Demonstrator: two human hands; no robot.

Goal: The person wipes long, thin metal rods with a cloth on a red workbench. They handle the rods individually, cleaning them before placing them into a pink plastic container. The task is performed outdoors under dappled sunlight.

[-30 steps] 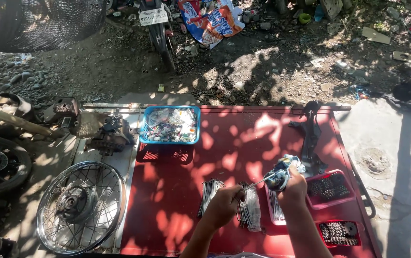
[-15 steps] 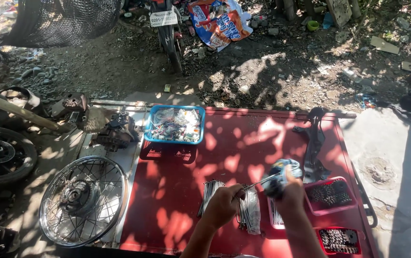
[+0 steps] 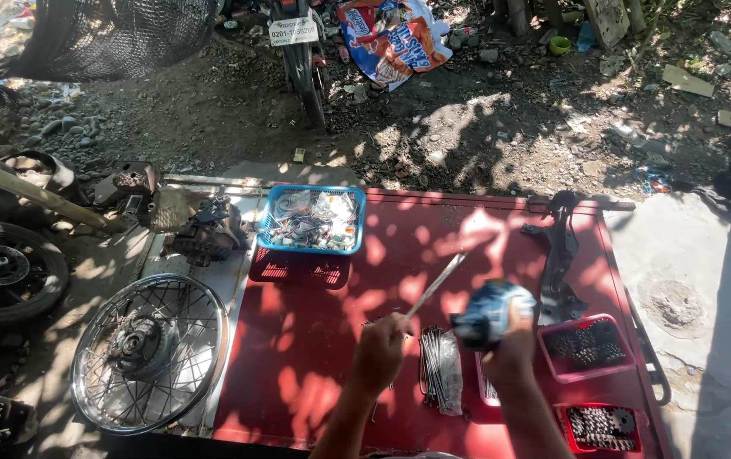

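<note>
The left hand (image 3: 380, 342) is closed around one thin metal spoke (image 3: 436, 286) and the right hand (image 3: 511, 350) grips a blue-white rag (image 3: 490, 313) beside it, while a bundle of spokes (image 3: 442, 371) lies between the hands, apparently not yet wiped.

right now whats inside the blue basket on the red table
The blue basket holds a heap of small clear bags and mixed small parts. Its bottom is covered by them.
</note>
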